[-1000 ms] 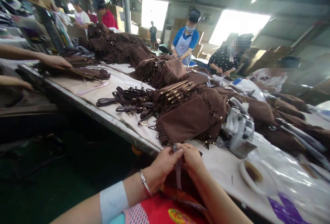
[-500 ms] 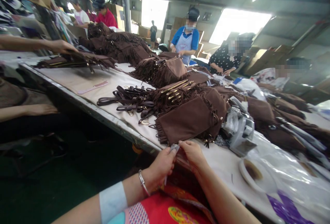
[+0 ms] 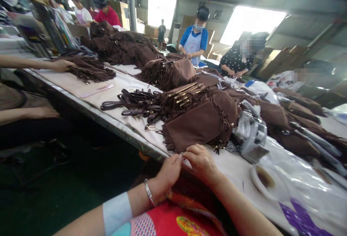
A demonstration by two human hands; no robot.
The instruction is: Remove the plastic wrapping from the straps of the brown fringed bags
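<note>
My left hand [image 3: 170, 172], with a silver bangle at the wrist, is closed in a pinch just off the near table edge. My right hand [image 3: 202, 163] meets it there, fingers bent and pressed together. Between the fingertips shows a bit of a small pale, plastic-looking piece [image 3: 187, 163]; most of it is covered by the fingers. Just beyond both hands lies a brown fringed bag [image 3: 193, 125] on the table. Dark brown straps [image 3: 135, 102] with gold clasps are heaped to its left.
A co-worker's hand [image 3: 62, 65] touches brown fringed pieces [image 3: 89, 69] at left, near a pink comb [image 3: 97, 90]. To my right are a tape dispenser [image 3: 255, 140], a white roll [image 3: 255, 181], clear plastic sheeting [image 3: 306, 189] and purple plastic [image 3: 300, 216]. Other people stand across the table.
My right hand has come over closer to my left, and the pale piece is now more covered. The co-worker's fringed pieces have been lowered flat onto the table.
</note>
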